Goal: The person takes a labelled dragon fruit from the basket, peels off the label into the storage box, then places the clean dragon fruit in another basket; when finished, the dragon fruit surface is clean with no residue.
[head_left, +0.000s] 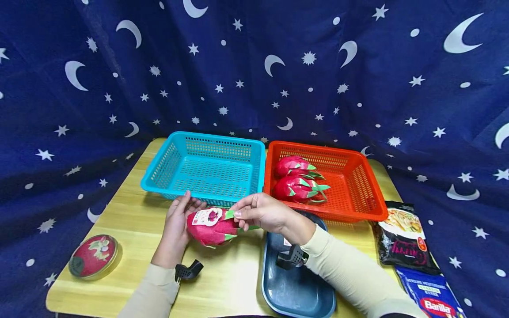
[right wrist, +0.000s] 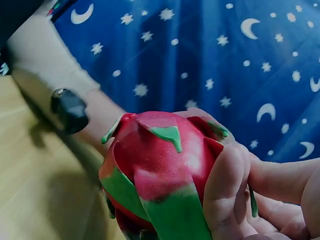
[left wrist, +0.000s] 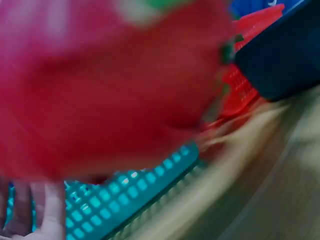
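A pink dragon fruit [head_left: 214, 234] with green-tipped scales and a white label [head_left: 207, 217] is held above the table, in front of the blue basket. The left hand [head_left: 176, 225] supports its rounded end, thumb raised and apart from the fruit; in the left wrist view some of its fingers [left wrist: 50, 210] show straight below the blurred fruit [left wrist: 110, 100]. From the other side, the right hand [head_left: 264, 214] pinches a green scale tip between thumb and fingers. The right wrist view shows the scaly end of the fruit [right wrist: 165, 165] close up.
A blue perforated basket [head_left: 260, 176] stands at the back. Beside it, a red basket [head_left: 350, 212] contains two dragon fruits [head_left: 296, 187]. A dark tray [head_left: 298, 282] lies under the right forearm. Food packets [head_left: 405, 238] line the right edge; a round tin [head_left: 93, 256] sits at left.
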A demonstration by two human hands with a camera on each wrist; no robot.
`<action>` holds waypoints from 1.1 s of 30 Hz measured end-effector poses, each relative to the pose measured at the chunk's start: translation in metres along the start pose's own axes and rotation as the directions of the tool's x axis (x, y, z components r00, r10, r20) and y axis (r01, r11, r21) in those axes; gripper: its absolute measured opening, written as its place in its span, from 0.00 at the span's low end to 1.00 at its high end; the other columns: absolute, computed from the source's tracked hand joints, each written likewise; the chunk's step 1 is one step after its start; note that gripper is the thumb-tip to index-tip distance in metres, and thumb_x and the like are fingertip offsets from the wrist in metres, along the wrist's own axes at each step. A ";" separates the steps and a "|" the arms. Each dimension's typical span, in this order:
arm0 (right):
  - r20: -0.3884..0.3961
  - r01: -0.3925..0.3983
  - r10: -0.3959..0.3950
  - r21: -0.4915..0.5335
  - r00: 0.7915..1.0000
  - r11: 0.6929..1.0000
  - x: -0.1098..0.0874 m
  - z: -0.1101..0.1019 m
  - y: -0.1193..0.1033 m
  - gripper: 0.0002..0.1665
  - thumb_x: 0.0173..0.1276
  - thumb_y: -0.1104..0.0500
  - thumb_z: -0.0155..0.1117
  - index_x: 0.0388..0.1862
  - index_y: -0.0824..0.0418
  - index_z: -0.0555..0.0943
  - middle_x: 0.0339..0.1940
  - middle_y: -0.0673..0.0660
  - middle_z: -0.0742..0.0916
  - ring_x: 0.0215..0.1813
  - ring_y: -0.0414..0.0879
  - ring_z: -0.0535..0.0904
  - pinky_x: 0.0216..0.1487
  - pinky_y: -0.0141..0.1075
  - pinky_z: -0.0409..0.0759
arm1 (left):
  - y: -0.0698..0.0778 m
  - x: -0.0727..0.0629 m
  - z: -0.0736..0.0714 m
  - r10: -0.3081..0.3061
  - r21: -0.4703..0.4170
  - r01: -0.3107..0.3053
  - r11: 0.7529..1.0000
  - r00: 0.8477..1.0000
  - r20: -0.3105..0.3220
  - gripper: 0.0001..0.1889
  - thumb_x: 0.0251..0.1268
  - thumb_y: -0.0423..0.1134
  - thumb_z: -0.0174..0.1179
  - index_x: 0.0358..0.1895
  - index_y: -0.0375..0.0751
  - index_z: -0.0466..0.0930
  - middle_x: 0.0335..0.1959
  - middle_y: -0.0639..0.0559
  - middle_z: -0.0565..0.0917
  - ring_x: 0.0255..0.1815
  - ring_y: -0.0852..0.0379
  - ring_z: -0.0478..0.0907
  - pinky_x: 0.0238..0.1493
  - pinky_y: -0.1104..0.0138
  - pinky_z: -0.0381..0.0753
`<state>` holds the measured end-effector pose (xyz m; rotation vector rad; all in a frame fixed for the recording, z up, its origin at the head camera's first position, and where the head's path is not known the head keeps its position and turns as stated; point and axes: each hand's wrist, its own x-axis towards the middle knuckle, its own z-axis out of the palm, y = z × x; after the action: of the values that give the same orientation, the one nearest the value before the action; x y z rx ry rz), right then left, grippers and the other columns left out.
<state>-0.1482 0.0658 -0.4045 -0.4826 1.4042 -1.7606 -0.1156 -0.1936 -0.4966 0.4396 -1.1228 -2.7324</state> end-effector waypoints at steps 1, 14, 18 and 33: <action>0.010 -0.014 0.014 -0.017 1.000 1.000 -0.001 -0.002 0.003 0.12 0.77 0.77 0.55 0.55 0.78 0.80 0.33 0.55 0.88 0.29 0.41 0.83 0.36 0.33 0.86 | 0.000 0.001 -0.002 -0.009 0.016 0.008 1.000 1.000 0.021 0.12 0.83 0.45 0.58 0.48 0.41 0.69 0.40 0.48 0.80 0.45 0.53 0.82 0.62 0.58 0.81; -0.044 -0.073 0.063 -0.290 0.997 0.954 0.015 -0.005 0.025 0.11 0.78 0.73 0.59 0.55 0.76 0.80 0.35 0.58 0.86 0.30 0.44 0.83 0.36 0.33 0.85 | 0.001 0.003 -0.013 0.009 0.273 -0.051 0.961 0.988 0.156 0.17 0.85 0.50 0.54 0.45 0.37 0.80 0.43 0.46 0.84 0.48 0.49 0.83 0.60 0.51 0.82; -0.081 -0.087 0.059 -0.394 0.995 0.915 0.014 -0.008 0.025 0.09 0.79 0.70 0.61 0.54 0.71 0.82 0.33 0.59 0.87 0.30 0.46 0.85 0.26 0.31 0.78 | 0.002 0.001 -0.014 0.003 0.431 -0.120 0.894 0.965 0.262 0.23 0.86 0.47 0.54 0.54 0.23 0.78 0.51 0.37 0.84 0.53 0.46 0.83 0.61 0.54 0.82; -0.033 0.038 -0.166 -0.912 0.986 0.409 -0.014 -0.004 0.000 0.10 0.74 0.65 0.70 0.52 0.67 0.86 0.42 0.55 0.91 0.45 0.46 0.88 0.48 0.37 0.85 | 0.003 -0.013 -0.025 -0.216 0.663 -0.406 0.630 0.728 0.651 0.48 0.43 0.32 0.87 0.74 0.52 0.75 0.70 0.45 0.74 0.64 0.40 0.74 0.58 0.59 0.83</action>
<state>-0.1423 0.0793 -0.4031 -1.0641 2.4425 -0.9135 -0.0950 -0.2089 -0.5091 -0.6619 -2.4399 -2.1322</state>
